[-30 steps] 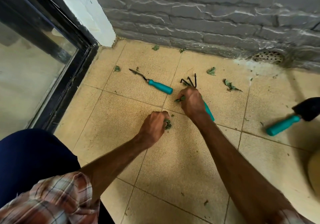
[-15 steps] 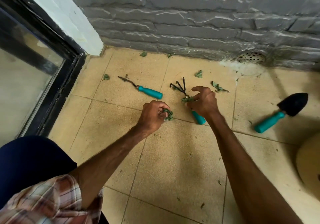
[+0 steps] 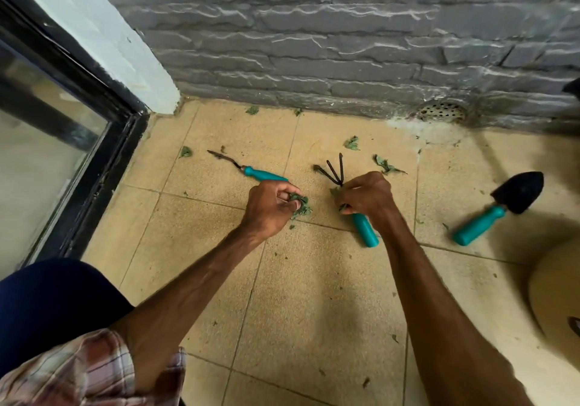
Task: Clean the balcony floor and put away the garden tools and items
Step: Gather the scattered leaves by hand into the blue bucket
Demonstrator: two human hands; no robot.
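From my remote seat, the left hand (image 3: 270, 208) is clenched round a wad of leaves (image 3: 300, 206), crumpled, dull green, poking out past the thumb; the right hand (image 3: 368, 197) has its fingers curled and pinches a leaf scrap (image 3: 335, 191) just over the neck of the hand rake (image 3: 364, 230) (whether the fingers also touch the rake I cannot tell). The rake lies flat on the floor tiles (image 3: 314, 295), three thin black prongs fanned toward twelve o'clock, its smooth teal handle, round-ended, pointing to five o'clock from under the hand; at ten o'clock from the left hand lies a narrow weeder (image 3: 263, 175) with the same teal grip and a slim dark bent blade; well off at three o'clock from the right hand a trowel (image 3: 502, 208) rests, its blade matte black and pointed, its handle teal. The tiles are square, beige, speckled and gritty, with darker grout lines; loose leaves (image 3: 351, 143) are scattered toward twelve o'clock, near the grey stone-textured wall (image 3: 345, 44), where a round perforated drain cover (image 3: 441, 112) sits at one o'clock. A black door frame (image 3: 103, 142) with glass runs along nine o'clock; a plaid sleeve (image 3: 78, 371) shows at seven o'clock.
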